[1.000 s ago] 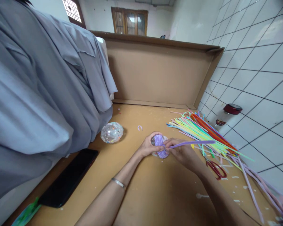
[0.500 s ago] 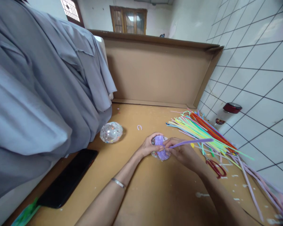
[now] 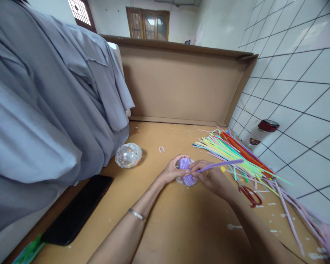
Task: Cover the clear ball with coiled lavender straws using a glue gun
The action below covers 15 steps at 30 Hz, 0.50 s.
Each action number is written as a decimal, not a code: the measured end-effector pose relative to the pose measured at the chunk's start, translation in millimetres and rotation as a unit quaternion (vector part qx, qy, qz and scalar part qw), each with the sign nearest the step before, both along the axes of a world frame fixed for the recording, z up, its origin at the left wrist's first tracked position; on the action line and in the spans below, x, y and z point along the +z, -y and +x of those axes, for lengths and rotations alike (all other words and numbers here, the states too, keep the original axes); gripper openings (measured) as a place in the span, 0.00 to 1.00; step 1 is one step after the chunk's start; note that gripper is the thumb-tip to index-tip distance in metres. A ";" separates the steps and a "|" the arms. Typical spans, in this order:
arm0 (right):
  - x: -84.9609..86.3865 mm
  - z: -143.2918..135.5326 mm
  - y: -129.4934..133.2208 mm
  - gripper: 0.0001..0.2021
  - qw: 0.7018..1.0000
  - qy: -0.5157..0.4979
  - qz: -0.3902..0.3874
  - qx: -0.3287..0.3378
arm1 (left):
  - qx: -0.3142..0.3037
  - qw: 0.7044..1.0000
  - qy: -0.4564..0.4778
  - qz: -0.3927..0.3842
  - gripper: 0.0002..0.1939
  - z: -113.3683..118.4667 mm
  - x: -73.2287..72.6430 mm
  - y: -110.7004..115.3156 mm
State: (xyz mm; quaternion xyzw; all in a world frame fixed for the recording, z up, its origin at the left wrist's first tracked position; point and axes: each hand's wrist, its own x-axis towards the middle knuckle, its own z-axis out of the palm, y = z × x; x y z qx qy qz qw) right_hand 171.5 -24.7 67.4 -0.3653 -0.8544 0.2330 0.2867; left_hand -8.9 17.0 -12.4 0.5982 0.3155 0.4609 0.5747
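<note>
Legible text: none, nor any readable brand, number or sign.

One label noted, right side of view: small, dark, rounded label with reddish and pale marks point(image 3: 254, 141), on the side of a clear, see-through jar point(image 3: 261, 134) with a shiny dark-red round lid point(image 3: 268, 125). Jar is near the wall of white square tiles with dark joints point(image 3: 316, 110). Label sits well below the lid. Print too small and blurred; cannot tell whether the pale marks are letters or a picture.

Flat black rectangular phone-like slab point(image 3: 77, 211), left side: dark face, no lettering or numerals to be made out.
</note>
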 end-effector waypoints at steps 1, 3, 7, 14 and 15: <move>0.2 -0.1 0.2 0.08 1.000 0.000 -0.001 -0.003 | -0.001 1.000 -0.001 0.000 0.39 0.1 0.0 0.0; 0.7 -0.1 0.6 0.09 1.000 0.003 0.000 -0.007 | 0.002 1.000 -0.006 0.003 0.40 0.3 0.6 0.2; -0.5 0.7 -0.2 0.08 1.000 0.005 0.009 -0.011 | 0.039 0.998 -0.025 0.030 0.39 0.7 2.6 0.8; -4.9 2.3 -5.0 0.07 1.000 0.004 0.023 -0.013 | 0.112 0.986 -0.006 0.127 0.34 4.3 1.5 -0.3; -4.9 2.5 -5.2 0.07 1.000 0.006 0.024 -0.015 | 0.112 0.984 -0.002 0.137 0.33 4.8 1.0 -0.5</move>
